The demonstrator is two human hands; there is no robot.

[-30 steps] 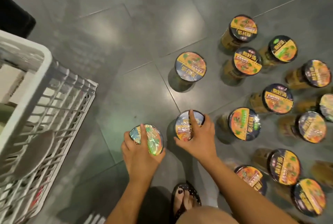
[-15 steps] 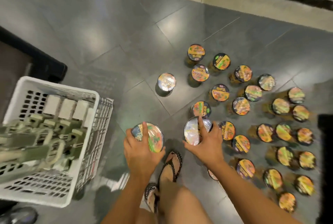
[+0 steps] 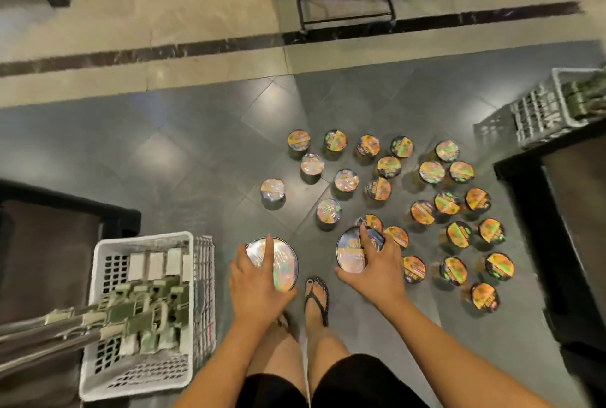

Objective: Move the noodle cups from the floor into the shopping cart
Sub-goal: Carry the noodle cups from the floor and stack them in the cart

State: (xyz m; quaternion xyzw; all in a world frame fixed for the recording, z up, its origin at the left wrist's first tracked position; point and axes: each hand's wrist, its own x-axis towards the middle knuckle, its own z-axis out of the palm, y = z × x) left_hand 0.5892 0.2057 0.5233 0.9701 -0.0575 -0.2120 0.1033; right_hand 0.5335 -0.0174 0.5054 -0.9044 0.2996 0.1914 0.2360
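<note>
Left hand fingers clamped on noodle cup. Right hand clamped on second cup. Both held above floor. Shopping cart just left of left hand. Remaining cups upright on floor, toward right edge.

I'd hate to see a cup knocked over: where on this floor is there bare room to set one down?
Bare grey tiles lie between the cart, the beige strip and the leftmost cup. It is crowded on the right: cups stand close together from the right hand to the black stand.
</note>
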